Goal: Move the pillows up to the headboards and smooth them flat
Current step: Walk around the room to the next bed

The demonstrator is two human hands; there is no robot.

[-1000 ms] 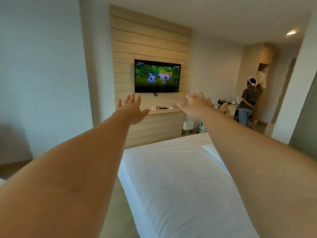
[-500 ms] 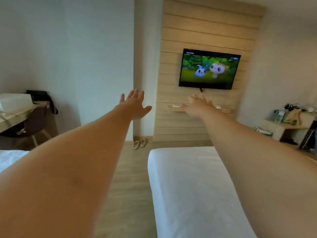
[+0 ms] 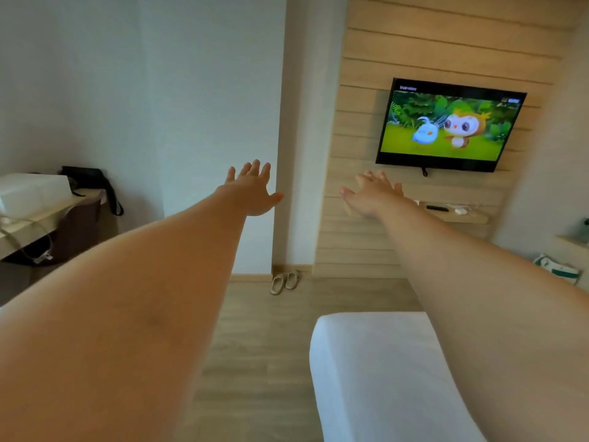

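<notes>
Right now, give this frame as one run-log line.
left hand: open, empty | right hand: open, empty | bed: foot end only | pillows: not visible

walls: pale | panel: wood slats, TV | floor: wood | slippers

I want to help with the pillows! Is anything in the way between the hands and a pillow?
Can't tell: no pillow or headboard is in view. Both the left hand and right hand are open in the air, empty, facing the TV past the bed's foot.
</notes>
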